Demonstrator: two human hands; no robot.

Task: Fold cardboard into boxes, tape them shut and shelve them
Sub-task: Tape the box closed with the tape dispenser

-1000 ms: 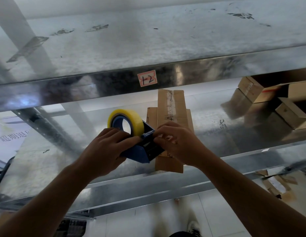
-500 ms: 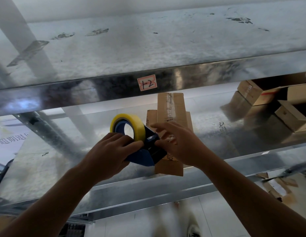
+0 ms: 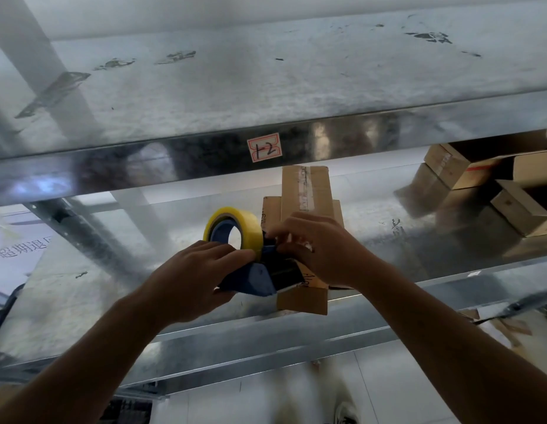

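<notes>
A blue tape dispenser with a yellow tape roll is held over the metal shelf. My left hand grips its blue body from the left. My right hand is at the dispenser's front end, fingers curled and pinching near the tape's end by the roll. Behind and under my right hand lies a long taped cardboard box on flat cardboard, its near end at the shelf's front edge.
An upper shelf beam carries a red-and-white label "12". More cardboard boxes sit at the right rear of the same shelf. A diagonal brace crosses the left. Cardboard scraps and a tiled floor lie below.
My right hand, whose fingers stretched out half a second ago, has curled back onto the dispenser's front by the tape roll. My left hand and the dispenser stayed nearly in place.
</notes>
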